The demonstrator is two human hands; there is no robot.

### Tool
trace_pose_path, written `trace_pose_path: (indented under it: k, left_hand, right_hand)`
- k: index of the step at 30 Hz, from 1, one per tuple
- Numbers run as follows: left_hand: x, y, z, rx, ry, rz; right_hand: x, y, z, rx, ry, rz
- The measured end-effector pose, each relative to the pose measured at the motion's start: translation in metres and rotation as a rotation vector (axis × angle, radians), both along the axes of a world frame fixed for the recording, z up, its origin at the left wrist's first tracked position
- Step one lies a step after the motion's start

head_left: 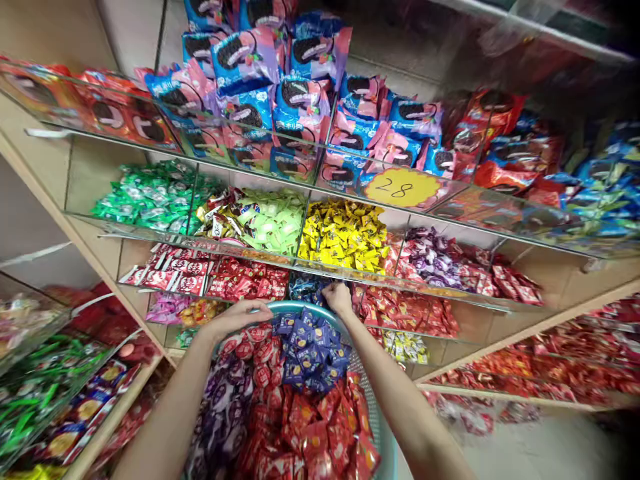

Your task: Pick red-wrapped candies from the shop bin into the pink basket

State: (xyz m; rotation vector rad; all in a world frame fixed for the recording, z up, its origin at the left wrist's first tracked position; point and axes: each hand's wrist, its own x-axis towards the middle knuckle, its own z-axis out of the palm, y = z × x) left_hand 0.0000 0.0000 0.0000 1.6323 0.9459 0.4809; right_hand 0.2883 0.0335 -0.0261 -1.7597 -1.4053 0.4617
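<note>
A round teal plastic basket (299, 305) with a mesh wall is in front of me, filled with wrapped candies. My left hand (241, 313) grips its far left rim, fingers laid over the edge. Inside are dark blue packets (315, 347), red packets (317, 437) and purple wrapped candies (225, 407). Beyond the rim, my right hand (339, 297) is closed at a shelf bin of dark blue wrapped candies (305, 288). Whatever lies in its fingers is hidden.
Tiered shelves with clear fronts hold yellow candies (345, 233), green candies (150, 197) and blue-pink cookie packs (245, 60). A yellow price tag (403, 187) reads 28. Another candy rack (45, 387) stands at the left; more red packets (550, 360) lie at the right.
</note>
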Motion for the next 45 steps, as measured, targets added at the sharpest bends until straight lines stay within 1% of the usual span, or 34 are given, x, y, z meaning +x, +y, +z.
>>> trace_pose_path:
  k: [5,9,11,14,17,19,22,27,35,41,45]
  left_hand:
    - [0.002,0.003,0.002,-0.014,-0.004,-0.001]
    - [0.003,0.001,0.007,-0.027,-0.009,0.004]
    - [0.003,0.0,0.006,-0.015,-0.023,0.003]
    - [0.001,0.003,0.001,0.003,-0.038,-0.003]
    - [0.0,0.007,-0.008,0.014,-0.027,0.016]
    - [-0.001,0.009,-0.013,0.017,-0.016,0.019]
    - [-0.002,0.011,-0.016,0.02,-0.021,0.002]
    - [-0.001,0.01,-0.016,-0.013,-0.043,0.01]
    - [-0.001,0.01,-0.015,-0.018,-0.085,-0.042]
    - [-0.003,0.014,-0.019,-0.045,-0.087,-0.001]
    - [-0.003,0.013,-0.017,-0.036,-0.076,0.002]
  right_hand:
    - [0.008,-0.023,0.014,0.109,0.052,0.106]
    - [-0.002,-0.05,0.027,0.159,0.13,0.184]
    - [-0.013,-0.063,0.031,0.144,0.184,0.231]
    - [-0.033,-0.074,0.034,0.088,0.259,0.32]
    - [-0.052,-0.079,0.033,0.016,0.346,0.442]
    - [-0.061,-0.079,0.031,-0.006,0.379,0.495]
    - [-0.069,-0.076,0.027,0.006,0.36,0.5]
    - [-0.071,-0.071,0.023,0.027,0.328,0.473]
    - [-0.078,-0.058,0.028,0.035,0.293,0.484]
    - [-0.079,-0.052,0.025,0.066,0.282,0.446]
    - [-0.078,-0.053,0.024,0.069,0.293,0.429]
